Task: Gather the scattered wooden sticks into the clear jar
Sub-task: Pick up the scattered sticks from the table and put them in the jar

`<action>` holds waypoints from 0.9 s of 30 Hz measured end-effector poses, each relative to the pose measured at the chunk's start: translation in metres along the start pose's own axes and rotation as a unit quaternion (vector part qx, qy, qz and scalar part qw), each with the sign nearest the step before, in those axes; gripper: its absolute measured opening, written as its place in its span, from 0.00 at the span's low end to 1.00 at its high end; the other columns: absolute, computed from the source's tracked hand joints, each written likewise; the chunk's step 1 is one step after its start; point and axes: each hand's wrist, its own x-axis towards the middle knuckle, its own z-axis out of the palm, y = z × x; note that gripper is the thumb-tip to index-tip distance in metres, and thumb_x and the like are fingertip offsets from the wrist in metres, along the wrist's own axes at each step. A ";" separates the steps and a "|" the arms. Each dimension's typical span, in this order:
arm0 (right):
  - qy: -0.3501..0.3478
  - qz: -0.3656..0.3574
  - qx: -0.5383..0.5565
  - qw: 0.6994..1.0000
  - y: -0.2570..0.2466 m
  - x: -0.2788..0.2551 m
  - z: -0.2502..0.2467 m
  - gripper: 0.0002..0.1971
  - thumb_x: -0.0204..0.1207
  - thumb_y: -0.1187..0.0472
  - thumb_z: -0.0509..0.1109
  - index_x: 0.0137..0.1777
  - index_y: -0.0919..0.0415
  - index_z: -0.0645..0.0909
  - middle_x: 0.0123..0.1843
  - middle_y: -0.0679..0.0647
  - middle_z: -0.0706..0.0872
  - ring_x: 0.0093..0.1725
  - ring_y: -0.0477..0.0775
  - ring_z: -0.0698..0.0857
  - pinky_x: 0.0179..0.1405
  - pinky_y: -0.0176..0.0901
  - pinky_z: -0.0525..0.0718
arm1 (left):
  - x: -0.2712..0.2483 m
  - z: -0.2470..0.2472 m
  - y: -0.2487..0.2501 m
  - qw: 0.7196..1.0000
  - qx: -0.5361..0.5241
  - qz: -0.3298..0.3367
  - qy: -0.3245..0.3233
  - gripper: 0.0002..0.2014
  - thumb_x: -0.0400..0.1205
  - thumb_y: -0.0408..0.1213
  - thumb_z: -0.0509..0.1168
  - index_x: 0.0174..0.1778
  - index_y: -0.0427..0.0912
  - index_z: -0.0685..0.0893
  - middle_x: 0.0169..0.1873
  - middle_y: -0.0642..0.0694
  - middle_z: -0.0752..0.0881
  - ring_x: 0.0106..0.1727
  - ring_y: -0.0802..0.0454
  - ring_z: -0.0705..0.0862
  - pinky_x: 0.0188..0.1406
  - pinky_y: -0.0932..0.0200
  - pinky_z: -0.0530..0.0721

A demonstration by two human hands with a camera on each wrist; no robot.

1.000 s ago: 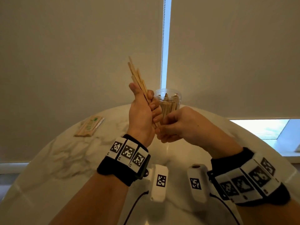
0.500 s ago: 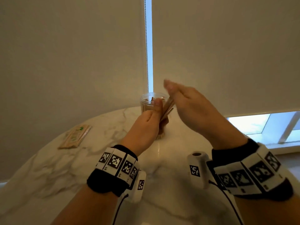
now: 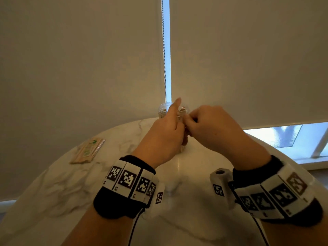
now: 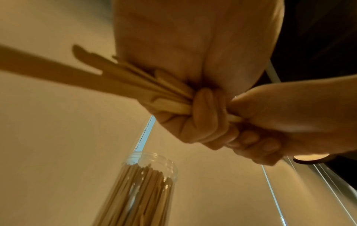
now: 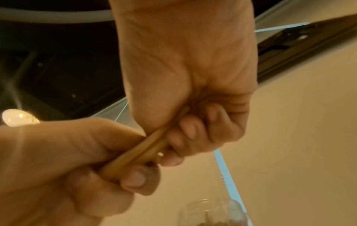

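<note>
Wooden sticks (image 4: 119,85): a bundle sits in your left hand (image 3: 165,137), held in the air near the clear jar (image 4: 152,162). Fingers of that hand are curled round the bundle; index finger is raised straight in the head view. Free ends fan out past the fist in the left wrist view, not flush.

Your right hand (image 3: 211,128) meets the left at the other end of the bundle. Its fingers (image 5: 189,128) are curled and pinch the stick ends together with the thumb. Both hands therefore grip the same sticks.

Handling, judged: sticks look thin, flat, light and stiff. Smooth faces will likely slide on each other, so a loose fist lets single sticks slip out. Take hold around the middle of the bundle, squeeze across the flat faces, and square the ends before tipping in. Bending hard could snap one.

Jar stands upright on the marble table (image 3: 53,192), lid off, already well packed with sticks standing on end. Little free room shows at the mouth; judged, the bundle must go in near vertical, ends first. The jar appears light, so a sideways push could tip it.

A wrapped packet (image 3: 87,150) of more sticks lies on the table, well apart to your left
</note>
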 end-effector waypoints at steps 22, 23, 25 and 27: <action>0.075 0.017 0.029 0.997 -0.007 -0.002 -0.007 0.28 0.86 0.45 0.58 0.30 0.58 0.85 0.25 0.56 0.83 0.28 0.57 0.82 0.37 0.56 0.85 | 0.002 -0.023 0.008 0.875 -0.400 -0.268 0.056 0.23 0.87 0.56 0.61 0.49 0.37 0.88 0.41 0.38 0.90 0.22 0.53 0.85 0.13 0.68 0.78; 0.065 0.016 0.017 0.998 -0.006 -0.003 -0.009 0.28 0.86 0.44 0.58 0.30 0.58 0.85 0.25 0.55 0.83 0.28 0.56 0.82 0.37 0.55 0.85 | 0.002 -0.021 0.004 0.884 -0.376 -0.272 0.057 0.20 0.86 0.55 0.63 0.43 0.40 0.87 0.40 0.38 0.87 0.17 0.57 0.78 0.10 0.69 0.71; 0.047 0.009 -0.009 0.999 -0.006 -0.004 -0.013 0.29 0.86 0.43 0.57 0.30 0.58 0.85 0.25 0.55 0.83 0.29 0.56 0.82 0.38 0.55 0.85 | 0.003 -0.016 0.001 0.896 -0.358 -0.260 0.039 0.18 0.84 0.55 0.67 0.37 0.44 0.81 0.41 0.36 0.83 0.15 0.61 0.68 0.10 0.70 0.64; 0.032 0.001 -0.023 0.999 -0.003 -0.005 -0.019 0.29 0.86 0.43 0.58 0.28 0.56 0.85 0.23 0.54 0.82 0.27 0.54 0.81 0.38 0.53 0.84 | 0.002 -0.010 0.003 0.900 -0.363 -0.240 0.029 0.17 0.83 0.53 0.69 0.36 0.45 0.79 0.32 0.42 0.85 0.15 0.61 0.68 0.10 0.70 0.65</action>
